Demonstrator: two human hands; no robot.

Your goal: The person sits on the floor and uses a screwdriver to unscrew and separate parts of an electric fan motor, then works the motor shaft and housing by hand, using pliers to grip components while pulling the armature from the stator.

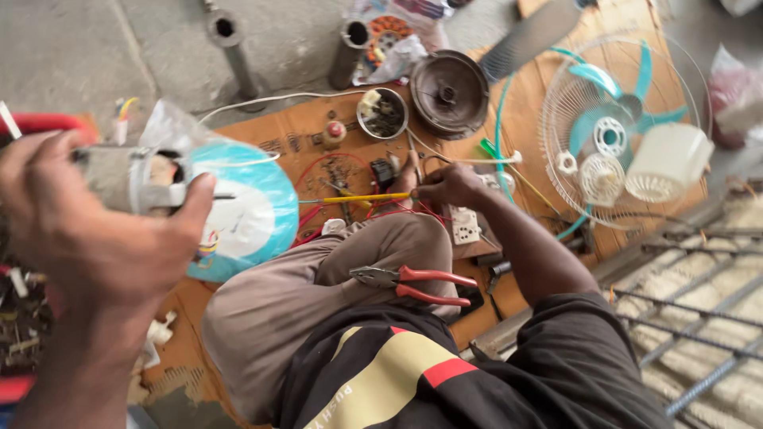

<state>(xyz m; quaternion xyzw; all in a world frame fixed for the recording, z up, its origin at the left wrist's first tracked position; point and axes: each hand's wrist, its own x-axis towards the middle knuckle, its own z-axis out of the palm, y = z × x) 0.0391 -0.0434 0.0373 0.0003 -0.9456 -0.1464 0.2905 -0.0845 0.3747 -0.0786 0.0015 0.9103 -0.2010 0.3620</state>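
Head view, only view available.

Left hand [95,238]: raised close to the camera, fingers wrapped around a grey metal fan motor [131,179]. A round teal and white plastic motor housing [242,210] sits at the motor's far end, part wrapped in clear plastic film. The shaft end is blurred; I cannot tell its state.

Right hand [449,184]: stretched out to the brown cardboard sheet [278,139] on the floor, fingers closed on the handle of a long yellow-shafted screwdriver [354,198], which lies level and points towards the motor.

Red-handled steel pliers [413,284] rest untouched on the grey-trousered knee [334,286].

Around: a small round metal tin of screws [382,114], a dark domed metal cover [449,93], and a white wire fan guard with teal plastic blades [612,127] lying flat, well apart from the motor.

Judgement on progress: strip-down looks largely done, since guard, blades and cover lie off. Motor work is in hand; reassembly is all left.
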